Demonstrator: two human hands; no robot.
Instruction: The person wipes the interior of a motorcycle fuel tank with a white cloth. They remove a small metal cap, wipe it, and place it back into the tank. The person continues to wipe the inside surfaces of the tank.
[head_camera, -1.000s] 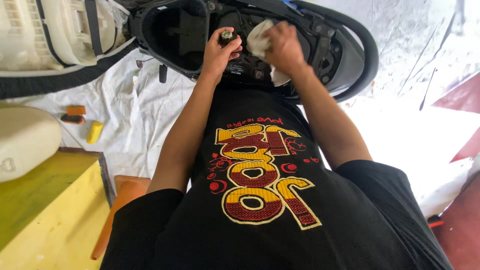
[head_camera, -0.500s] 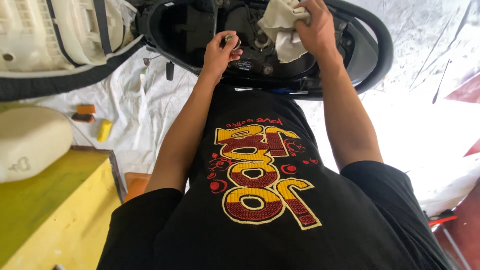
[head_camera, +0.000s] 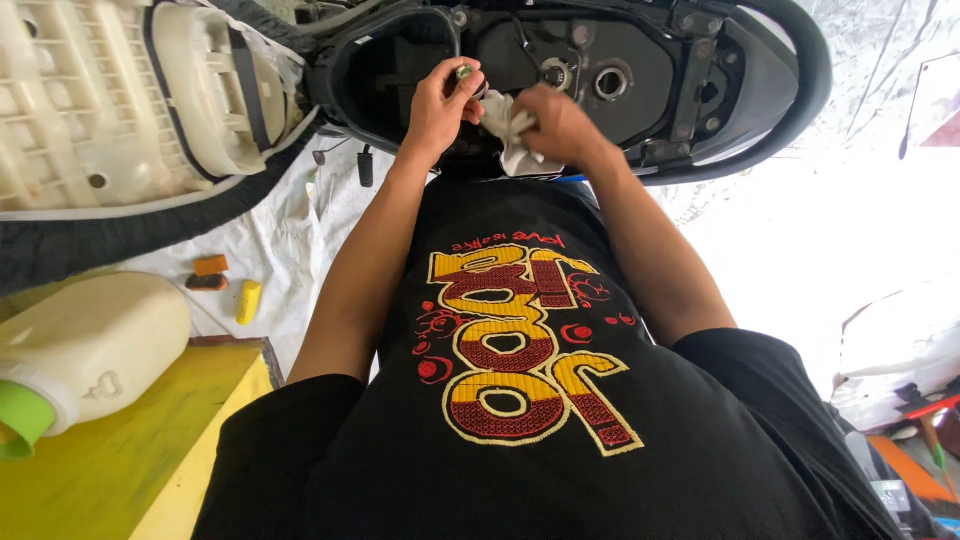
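My left hand (head_camera: 438, 105) pinches a small round metal part (head_camera: 464, 72) between its fingertips, over the near edge of an open black scooter compartment (head_camera: 640, 75). My right hand (head_camera: 556, 122) is bunched around a white rag (head_camera: 503, 128) just to the right of it, and the rag nearly touches my left hand. Both forearms reach forward from my black printed shirt (head_camera: 520, 360). Round metal openings (head_camera: 610, 80) show in the compartment floor beyond my hands.
The tipped-up scooter seat (head_camera: 130, 110) shows its white plastic underside at left. A white jug with a green cap (head_camera: 85, 350) lies on a yellow table (head_camera: 120, 460). Small orange and yellow items (head_camera: 228, 285) rest on a white floor cloth (head_camera: 300, 230).
My right hand has brought the rag back from deeper in the compartment to beside my left hand. My left hand still holds the small part in about the same place.
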